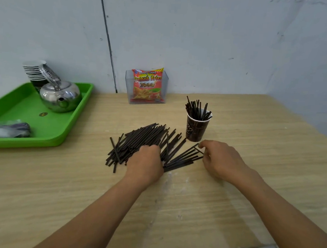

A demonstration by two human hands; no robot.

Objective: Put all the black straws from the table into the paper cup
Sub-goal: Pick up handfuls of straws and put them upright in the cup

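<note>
A big pile of black straws (144, 138) lies in the middle of the wooden table (253, 149). My left hand (146, 161) rests palm down on the near side of the pile, fingers curled into the straws. A smaller fan of straws (183, 158) lies to the right of the pile. My right hand (222, 161) pinches the far ends of that fan between thumb and fingers. A dark paper cup (196, 129) stands upright just behind my right hand, with several black straws (196, 108) sticking out of it.
A green tray (48, 127) at the left holds a steel teapot (61, 97), stacked cups (35, 72) and a crumpled plastic bag (7, 129). A clear holder with a French fries snack packet (147, 86) stands against the back wall. The table's front edge is near, bottom right.
</note>
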